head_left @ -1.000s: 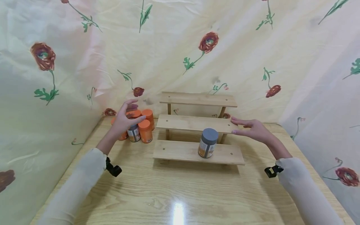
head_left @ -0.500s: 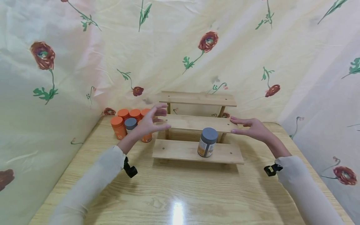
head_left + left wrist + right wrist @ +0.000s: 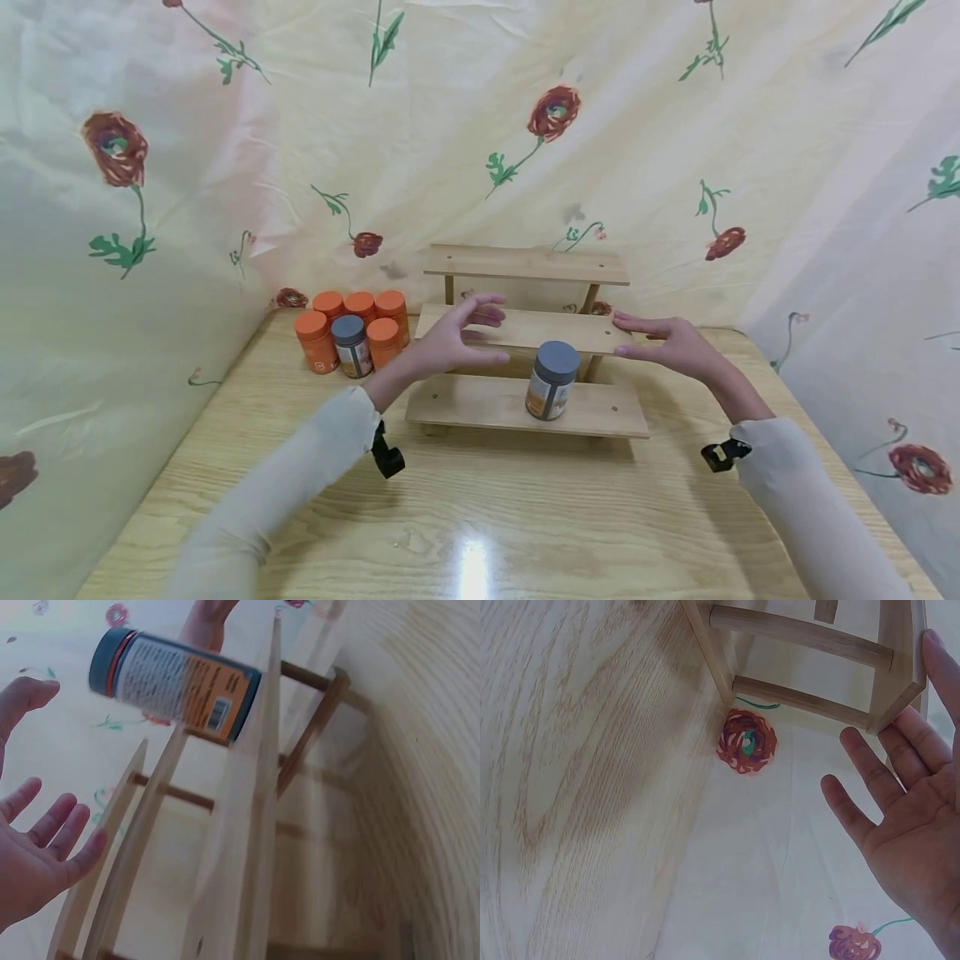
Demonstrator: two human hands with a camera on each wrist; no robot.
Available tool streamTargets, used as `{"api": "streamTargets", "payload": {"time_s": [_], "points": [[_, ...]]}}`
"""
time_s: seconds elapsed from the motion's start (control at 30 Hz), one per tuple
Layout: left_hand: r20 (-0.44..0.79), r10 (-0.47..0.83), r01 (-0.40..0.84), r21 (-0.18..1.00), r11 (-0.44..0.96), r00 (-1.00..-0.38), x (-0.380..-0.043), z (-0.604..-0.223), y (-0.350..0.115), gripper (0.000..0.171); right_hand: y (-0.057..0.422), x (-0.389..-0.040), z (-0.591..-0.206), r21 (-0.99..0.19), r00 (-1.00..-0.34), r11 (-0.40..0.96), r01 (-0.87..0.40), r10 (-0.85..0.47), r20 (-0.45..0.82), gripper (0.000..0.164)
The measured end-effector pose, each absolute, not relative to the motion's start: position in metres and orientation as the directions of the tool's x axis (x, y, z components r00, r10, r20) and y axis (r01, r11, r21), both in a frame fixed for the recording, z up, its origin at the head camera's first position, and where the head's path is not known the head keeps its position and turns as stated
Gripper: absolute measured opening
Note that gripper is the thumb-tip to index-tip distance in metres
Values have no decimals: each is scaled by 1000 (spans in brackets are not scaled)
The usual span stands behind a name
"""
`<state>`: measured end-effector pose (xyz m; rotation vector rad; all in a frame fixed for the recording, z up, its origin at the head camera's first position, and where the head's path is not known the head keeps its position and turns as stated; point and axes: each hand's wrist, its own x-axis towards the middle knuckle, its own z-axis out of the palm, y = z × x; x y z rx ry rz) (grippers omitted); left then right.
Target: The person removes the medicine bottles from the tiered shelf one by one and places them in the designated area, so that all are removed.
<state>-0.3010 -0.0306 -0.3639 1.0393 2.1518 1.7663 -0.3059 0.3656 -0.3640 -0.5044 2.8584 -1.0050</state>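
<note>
A three-step wooden shelf (image 3: 517, 327) stands on the table. On its lowest board is a jar (image 3: 552, 382) with a grey lid, upright, right of the middle. My left hand (image 3: 459, 340) is left of this jar, over the middle and lowest boards, its thumb and fingers spread apart with nothing between them. The left wrist view has the jar (image 3: 176, 686) beyond the spread left fingers. At the right end of the middle board, my right hand (image 3: 667, 346) holds the shelf, thumb and fingers on either side of the board end (image 3: 909, 671).
Left of the shelf, several jars with orange lids (image 3: 313, 340) stand close together, with one grey-lidded jar (image 3: 352, 346) among them at the front. A floral cloth (image 3: 465, 125) hangs behind and on both sides of the wooden table (image 3: 450, 517).
My left hand has moved right, from over the jar group to the shelf, near the jar on it. The right hand has stayed at the shelf's end.
</note>
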Motion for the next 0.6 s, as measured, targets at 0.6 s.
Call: {"api": "streamTargets", "payload": {"time_s": [0.6], "points": [[246, 700, 390, 919, 50, -670, -291, -378, 16, 72, 369, -308, -368, -625, -942, 725, -290, -331, 53, 64]]}}
